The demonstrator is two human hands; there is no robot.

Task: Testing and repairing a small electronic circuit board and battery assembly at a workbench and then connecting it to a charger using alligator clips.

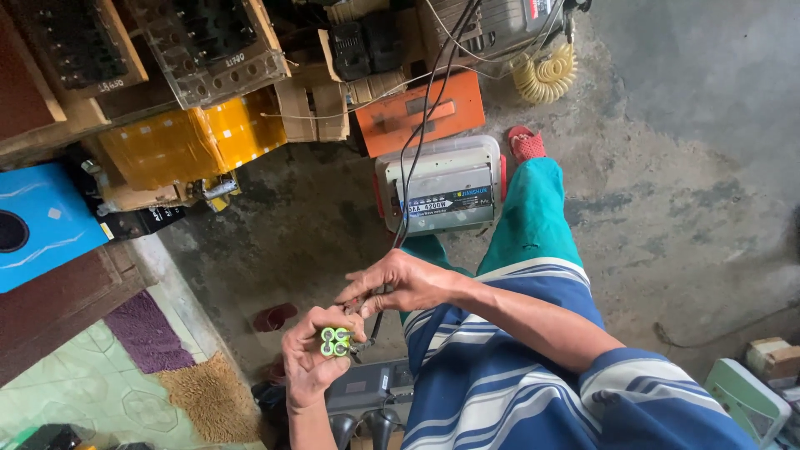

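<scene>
Underfoot, stained concrete floor (683, 200), cluttered.

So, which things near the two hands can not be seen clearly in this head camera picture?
- Green cluster of round cells: only the ends show; left hand wraps the rest.
- Small dark tool tip pinched by right hand: too small, fingers cover it.
- Grey box below: cut by the bottom edge and the striped blue shirt.

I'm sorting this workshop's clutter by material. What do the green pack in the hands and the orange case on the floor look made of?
The green pack, held in the left hand, looks like plastic-sleeved cells with pale metal end caps: glossy green rims around light discs. The orange case looks like painted sheet metal or hard plastic, flat and matte; the view leaves that open.
</scene>
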